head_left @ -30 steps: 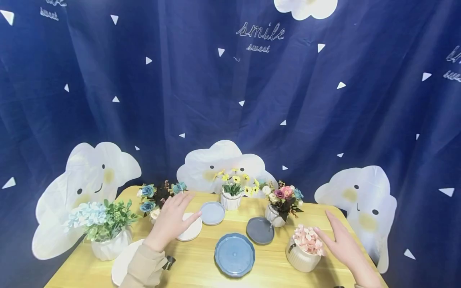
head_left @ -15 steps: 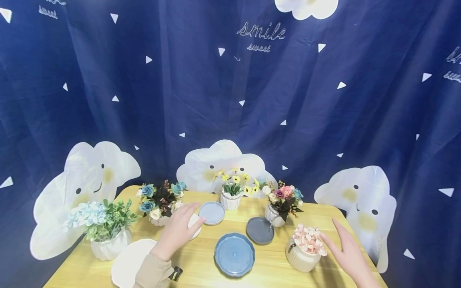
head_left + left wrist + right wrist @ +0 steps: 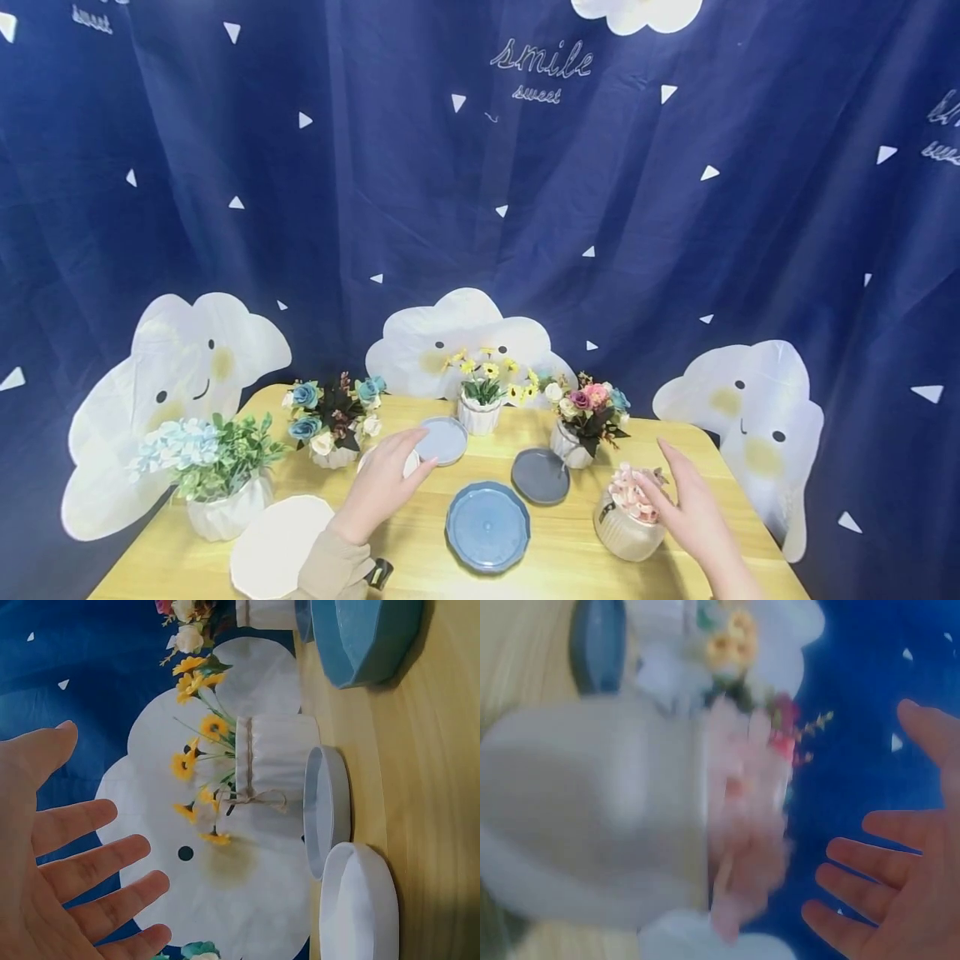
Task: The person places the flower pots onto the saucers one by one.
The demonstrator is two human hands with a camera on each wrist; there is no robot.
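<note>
Hovering beside the pink flower pot [image 3: 627, 525]

My right fingers [image 3: 874, 859] are hanging released and spread just beside that pot, which is standing upright on the worktop [image 3: 420, 550] at my right. My left fingers [image 3: 97, 861] are hovering released too, spread near the small white plate [image 3: 361, 904] and partly hiding it from the head view. The round blue plate [image 3: 487, 527] is lying between both sets of fingers.
</note>
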